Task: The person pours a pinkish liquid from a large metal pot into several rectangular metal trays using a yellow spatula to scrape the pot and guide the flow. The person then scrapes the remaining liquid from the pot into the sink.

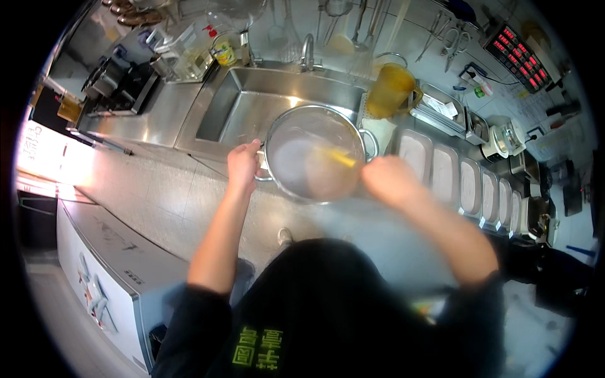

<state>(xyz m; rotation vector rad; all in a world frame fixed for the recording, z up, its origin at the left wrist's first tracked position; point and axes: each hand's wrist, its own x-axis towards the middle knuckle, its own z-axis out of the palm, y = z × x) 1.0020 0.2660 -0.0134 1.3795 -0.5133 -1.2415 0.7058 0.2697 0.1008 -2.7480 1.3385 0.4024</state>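
A large round metal pot [315, 108] with a loop handle on each side lies in front of me, over the front part of the steel sink [218, 115]. Its mouth faces up towards me, and a greyish film or paste coats the inside. My left hand [243, 165] grips the pot's left handle. My right hand [388, 178], blurred by motion, is closed on a yellow-handled tool [344, 158] inside the pot. The tool's far end is too smeared to identify. What the pot's base rests on is hidden.
A faucet [308, 53] rises behind the sink. An amber plastic pitcher [391, 90] stands at its right. Several metal pans of pale paste [444, 174] line the right counter. At left is a burner [127, 97] with pots; a white chest freezer [118, 245] stands behind left.
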